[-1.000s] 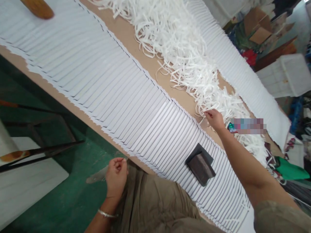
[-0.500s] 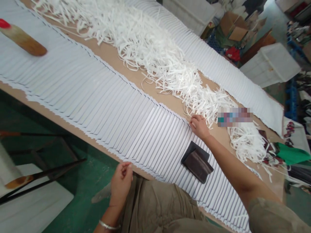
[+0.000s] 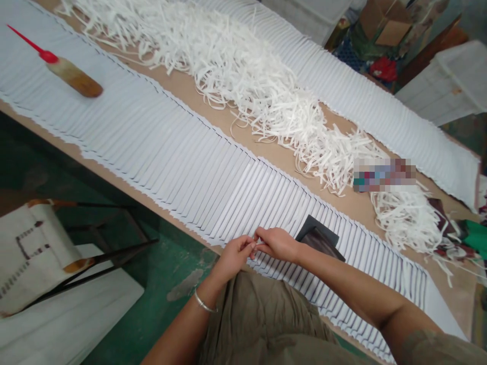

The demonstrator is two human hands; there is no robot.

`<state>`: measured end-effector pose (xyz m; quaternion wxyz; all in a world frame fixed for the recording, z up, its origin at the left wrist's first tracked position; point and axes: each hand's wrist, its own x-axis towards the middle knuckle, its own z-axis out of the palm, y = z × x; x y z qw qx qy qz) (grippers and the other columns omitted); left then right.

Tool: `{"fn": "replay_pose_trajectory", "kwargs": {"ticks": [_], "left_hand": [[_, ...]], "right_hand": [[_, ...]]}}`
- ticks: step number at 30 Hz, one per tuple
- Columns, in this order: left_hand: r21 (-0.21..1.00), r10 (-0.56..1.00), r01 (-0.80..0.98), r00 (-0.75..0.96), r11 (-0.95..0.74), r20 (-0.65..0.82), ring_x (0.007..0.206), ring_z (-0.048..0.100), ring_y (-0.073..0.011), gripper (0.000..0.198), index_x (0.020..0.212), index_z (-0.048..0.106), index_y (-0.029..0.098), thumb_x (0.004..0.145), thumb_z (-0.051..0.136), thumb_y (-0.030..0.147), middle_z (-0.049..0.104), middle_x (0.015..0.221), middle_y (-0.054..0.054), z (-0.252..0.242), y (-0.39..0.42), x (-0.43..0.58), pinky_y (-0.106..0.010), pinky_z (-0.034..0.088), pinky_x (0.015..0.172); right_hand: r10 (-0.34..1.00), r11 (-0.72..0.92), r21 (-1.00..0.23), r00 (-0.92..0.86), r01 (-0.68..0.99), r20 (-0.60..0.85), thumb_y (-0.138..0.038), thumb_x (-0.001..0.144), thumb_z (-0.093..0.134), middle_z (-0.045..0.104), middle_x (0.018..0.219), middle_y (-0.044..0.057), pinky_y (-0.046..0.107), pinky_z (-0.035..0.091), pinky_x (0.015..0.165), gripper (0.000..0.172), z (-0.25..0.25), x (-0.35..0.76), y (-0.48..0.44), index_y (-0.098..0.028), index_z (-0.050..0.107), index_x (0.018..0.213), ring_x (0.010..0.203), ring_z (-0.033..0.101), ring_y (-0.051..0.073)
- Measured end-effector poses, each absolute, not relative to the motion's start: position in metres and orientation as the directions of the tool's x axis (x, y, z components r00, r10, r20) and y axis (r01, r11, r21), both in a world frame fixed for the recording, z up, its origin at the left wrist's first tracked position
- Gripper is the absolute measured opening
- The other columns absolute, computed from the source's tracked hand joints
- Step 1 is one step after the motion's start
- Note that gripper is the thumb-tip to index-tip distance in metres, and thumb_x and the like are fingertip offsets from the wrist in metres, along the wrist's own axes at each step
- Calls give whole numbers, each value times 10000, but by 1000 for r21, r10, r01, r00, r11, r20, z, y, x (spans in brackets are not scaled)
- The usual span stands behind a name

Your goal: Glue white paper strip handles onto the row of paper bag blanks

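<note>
Just over the front edge of the table, my left hand (image 3: 235,257) and my right hand (image 3: 279,244) meet at the fingertips. Both have their fingers closed in a pinch; whatever lies between them is too small to make out. Beneath and around them runs a long row of overlapping white sheets (image 3: 194,167) with dark edges. A dark brown folded piece like a wallet (image 3: 321,242) rests with a black flat square (image 3: 330,229) on this row, partly hidden by my right forearm.
A long heap of white strips (image 3: 228,61) lies along the brown tabletop (image 3: 175,88). Behind it stretches another row of white sheets (image 3: 342,96). A bottle with a red nozzle (image 3: 74,78) lies at left. Below left stands a chair (image 3: 41,253); white bins (image 3: 445,81) stand behind.
My right hand has come from the far edge of the sheet row back to my left hand. My left hand has risen slightly toward it. The view has shifted, showing the bottle's whole nozzle.
</note>
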<state>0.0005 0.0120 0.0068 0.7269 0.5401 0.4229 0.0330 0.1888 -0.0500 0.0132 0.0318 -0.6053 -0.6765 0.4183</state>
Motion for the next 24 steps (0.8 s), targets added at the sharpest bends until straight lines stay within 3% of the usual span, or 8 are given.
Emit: {"fn": "replay_pose_trajectory", "kwargs": {"ticks": [5, 10, 18, 24], "left_hand": [[725, 452, 351, 600, 593, -660, 581, 518, -125, 330, 789, 636, 170, 795, 666, 498, 629, 676, -6, 4, 9, -17, -248, 395, 578], [739, 615, 376, 411, 559, -674, 520, 431, -98, 393, 720, 570, 178, 763, 671, 556, 537, 605, 33, -8, 12, -45, -220, 324, 514], [751, 751, 389, 190, 534, -633, 500, 434, -104, 408, 694, 537, 196, 770, 652, 580, 506, 549, 40, -26, 14, -66, -227, 331, 503], [787, 794, 292, 125, 544, -596, 516, 507, -114, 302, 780, 591, 186, 802, 624, 486, 608, 627, 8, -42, 9, -60, -232, 389, 502]], "right_hand": [[826, -74, -711, -357, 700, -437, -400, 974, 614, 755, 871, 66, 259, 396, 689, 253, 10, 184, -36, -185, 697, 1078, 808, 686, 192], [854, -104, -783, -348, 614, -386, -370, 977, 584, 766, 882, 61, 263, 463, 752, 250, 5, 234, -12, -192, 752, 924, 809, 688, 176], [932, -285, -576, 80, 766, -354, -416, 837, 684, 676, 684, -3, 256, 402, 636, 233, 8, 337, 65, -191, 732, 797, 641, 579, 143], [943, -281, -537, 125, 796, -309, -289, 854, 599, 684, 689, 18, 265, 391, 654, 194, -1, 324, 109, -156, 726, 791, 648, 567, 139]]}}
